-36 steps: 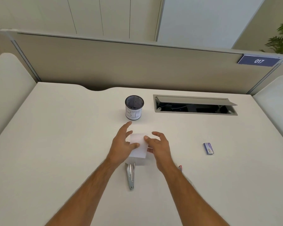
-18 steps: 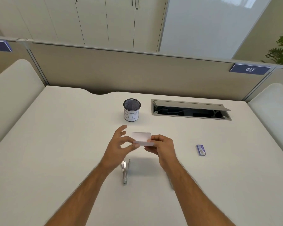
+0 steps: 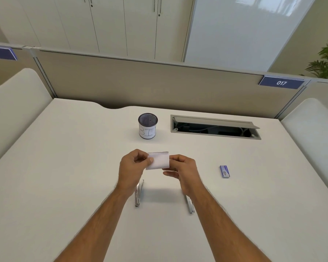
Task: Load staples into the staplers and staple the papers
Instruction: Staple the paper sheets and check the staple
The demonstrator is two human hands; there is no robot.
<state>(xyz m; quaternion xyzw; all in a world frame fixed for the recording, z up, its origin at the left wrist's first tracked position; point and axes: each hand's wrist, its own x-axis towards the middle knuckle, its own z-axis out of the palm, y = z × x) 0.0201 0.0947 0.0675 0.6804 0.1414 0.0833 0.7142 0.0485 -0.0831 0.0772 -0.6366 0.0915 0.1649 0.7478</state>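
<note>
A small white stack of papers (image 3: pixel 158 160) is held up above the desk between both hands. My left hand (image 3: pixel 133 168) pinches its left edge and my right hand (image 3: pixel 184 170) pinches its right edge. Below the left wrist a metal stapler (image 3: pixel 138 194) lies on the desk with its arm hinged open. A second stapler (image 3: pixel 190 205) lies under my right forearm, mostly hidden. A small blue box of staples (image 3: pixel 224 171) rests on the desk to the right.
A mesh cup labelled "BIN" (image 3: pixel 147 126) stands at the back centre of the white desk (image 3: pixel 64 167). An open cable hatch (image 3: pixel 215 127) lies to the cup's right. A beige partition (image 3: pixel 140 84) closes the far edge.
Both hands lifted the papers off the desk and now hold them up by the edges. The view tilted upward, and the second stapler came into sight.
</note>
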